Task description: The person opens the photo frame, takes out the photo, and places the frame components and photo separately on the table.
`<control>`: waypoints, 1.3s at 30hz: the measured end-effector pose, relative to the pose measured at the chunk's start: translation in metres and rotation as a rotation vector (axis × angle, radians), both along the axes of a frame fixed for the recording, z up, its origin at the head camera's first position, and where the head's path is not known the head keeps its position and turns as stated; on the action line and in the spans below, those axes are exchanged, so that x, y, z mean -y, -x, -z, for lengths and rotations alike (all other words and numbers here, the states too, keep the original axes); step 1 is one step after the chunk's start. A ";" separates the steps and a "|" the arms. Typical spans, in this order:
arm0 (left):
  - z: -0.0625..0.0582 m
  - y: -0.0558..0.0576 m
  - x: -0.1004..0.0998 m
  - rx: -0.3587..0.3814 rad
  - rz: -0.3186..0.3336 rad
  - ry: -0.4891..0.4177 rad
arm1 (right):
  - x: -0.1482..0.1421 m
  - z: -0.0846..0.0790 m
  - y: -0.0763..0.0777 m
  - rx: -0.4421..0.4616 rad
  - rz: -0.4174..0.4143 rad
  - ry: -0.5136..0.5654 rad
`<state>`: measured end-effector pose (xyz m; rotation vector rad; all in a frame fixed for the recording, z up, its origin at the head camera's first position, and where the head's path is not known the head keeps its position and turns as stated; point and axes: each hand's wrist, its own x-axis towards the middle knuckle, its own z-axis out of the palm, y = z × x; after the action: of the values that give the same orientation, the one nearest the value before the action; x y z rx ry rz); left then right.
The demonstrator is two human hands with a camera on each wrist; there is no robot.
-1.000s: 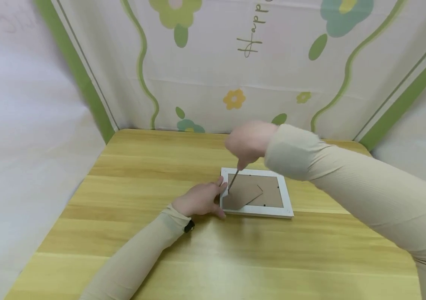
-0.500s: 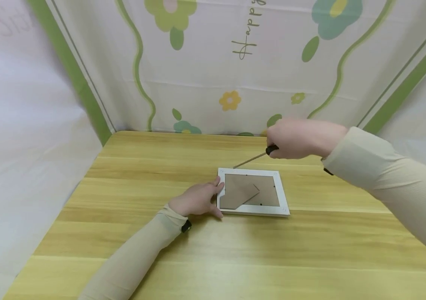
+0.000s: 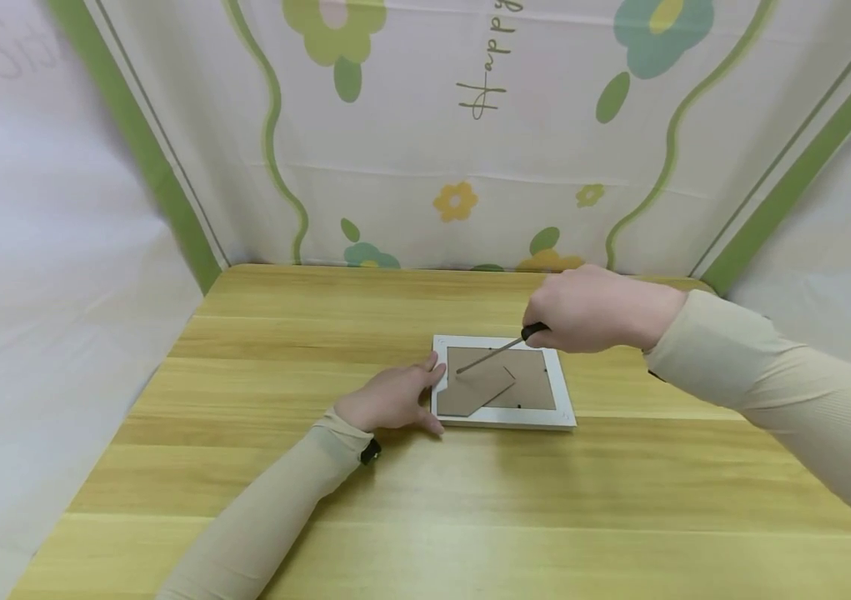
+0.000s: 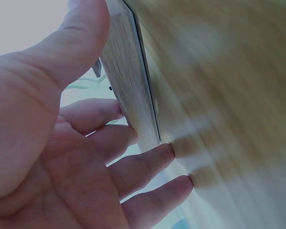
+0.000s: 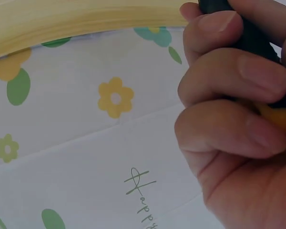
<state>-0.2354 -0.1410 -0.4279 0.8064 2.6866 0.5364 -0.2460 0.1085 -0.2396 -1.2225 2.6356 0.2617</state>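
A white picture frame (image 3: 563, 392) lies face down on the wooden table, its brown backing board (image 3: 530, 387) and a stand leg in view. With its fingers curled, my right hand (image 3: 590, 308) grips a screwdriver (image 3: 535, 331) by its black handle; yellow shows on the handle (image 5: 276, 117) in the right wrist view. The slanted shaft (image 3: 493, 354) ends over the backing board's left part. My left hand (image 3: 391, 396) rests at the frame's left end, fingers fairly straight. In the left wrist view the thumb (image 4: 86, 38) is against the frame's side (image 4: 128, 62), and two fingertips meet the table.
The wooden table (image 3: 282, 367) runs around the frame on all sides. A white cloth with flowers and green lettering (image 3: 395, 125) hangs behind its back edge. Pale cloth (image 3: 57, 250) hangs at the left as well.
The right hand tilted the screwdriver from steep to slanted and shifted right, its tip passing to the frame's far rim, then back over the backing board. The left hand stays at the frame.
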 end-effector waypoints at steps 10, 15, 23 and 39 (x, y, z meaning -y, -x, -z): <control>0.004 0.002 0.001 0.007 0.000 0.011 | 0.015 0.006 0.004 0.017 -0.012 -0.029; 0.005 0.004 0.001 0.010 0.003 0.009 | 0.025 0.007 0.012 0.040 -0.009 -0.062; 0.005 0.005 0.003 -0.007 0.016 0.003 | 0.061 -0.001 0.024 0.045 0.049 -0.179; 0.001 0.003 0.005 -0.005 0.003 -0.011 | 0.135 -0.011 0.025 -0.070 0.054 -0.366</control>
<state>-0.2385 -0.1463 -0.4294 0.8159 2.6889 0.5495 -0.2709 -0.0267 -0.2287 -1.0347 2.5209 0.7509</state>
